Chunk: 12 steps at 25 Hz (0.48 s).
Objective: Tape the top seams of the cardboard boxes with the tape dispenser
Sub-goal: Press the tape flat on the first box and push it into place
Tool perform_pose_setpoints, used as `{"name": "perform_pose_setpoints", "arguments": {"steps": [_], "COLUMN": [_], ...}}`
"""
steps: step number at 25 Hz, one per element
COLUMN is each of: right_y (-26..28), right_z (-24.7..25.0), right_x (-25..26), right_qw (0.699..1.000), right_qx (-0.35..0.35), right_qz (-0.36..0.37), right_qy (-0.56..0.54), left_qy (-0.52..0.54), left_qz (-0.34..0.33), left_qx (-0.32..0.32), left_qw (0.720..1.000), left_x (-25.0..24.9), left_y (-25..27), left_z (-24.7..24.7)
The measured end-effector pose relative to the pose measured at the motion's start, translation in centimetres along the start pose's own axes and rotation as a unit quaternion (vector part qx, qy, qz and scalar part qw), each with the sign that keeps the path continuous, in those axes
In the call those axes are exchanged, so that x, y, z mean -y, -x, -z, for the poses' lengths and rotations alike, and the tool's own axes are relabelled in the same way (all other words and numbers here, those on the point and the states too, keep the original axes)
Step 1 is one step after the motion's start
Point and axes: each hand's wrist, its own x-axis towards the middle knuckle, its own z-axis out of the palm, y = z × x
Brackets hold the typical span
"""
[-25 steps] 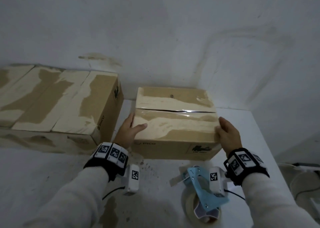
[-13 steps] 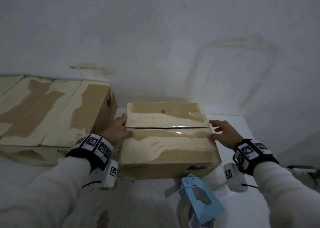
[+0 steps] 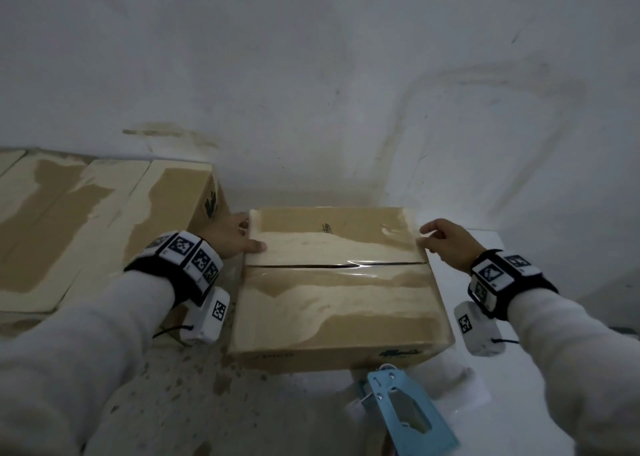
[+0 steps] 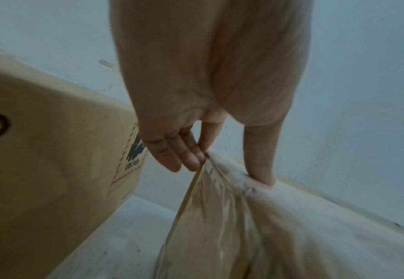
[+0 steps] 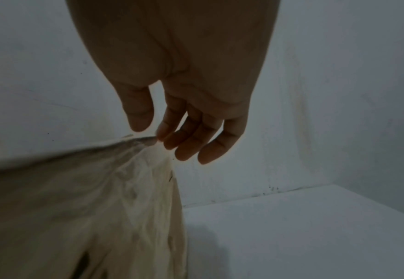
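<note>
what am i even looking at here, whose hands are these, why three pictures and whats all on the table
No machine here: a person works with bare hands, wearing cameras. The wide picture comes from a camera on the head, looking down. The other two come from cameras strapped to each wrist, looking along the fingers.

On the white table sits a cardboard box with shiny clear tape over its top seam. The left hand holds the box's far left corner, thumb on top and fingers down the side. The right hand is at the far right corner with loose fingers; only the fingertips seem to touch the edge.

A larger box stands to the left. The light blue tape dispenser lies in front of the small box, and neither hand holds it.
</note>
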Motion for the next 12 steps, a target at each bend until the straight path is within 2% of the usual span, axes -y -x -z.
{"name": "perform_pose_setpoints", "arguments": {"steps": [2, 5, 9, 12], "right_y": [-1.4, -3.0, -4.6, -5.6], "right_z": [-0.2, 0.0, -0.1, 0.0], "right_x": [0.5, 1.5, 1.5, 1.0], "right_qw": [1.000, 1.000, 0.998, 1.000], "right_qx": [-0.003, 0.007, 0.005, -0.012], "right_qz": [-0.005, -0.009, -0.041, -0.005], "right_qy": [-0.019, -0.028, -0.040, 0.028], "left_qy": [0.037, 0.023, 0.032, -0.009], "left_qz": [0.019, 0.037, 0.032, 0.021], "left_qx": [0.017, 0.030, -0.010, -0.037], "left_qw": [0.999, 0.999, 0.999, 0.999], "left_x": [-0.2, -0.2, -0.6, -0.4], "left_y": [-0.9, -2.1, -3.0, -3.6], "left_z": [0.4, 0.8, 0.4, 1.0]}}
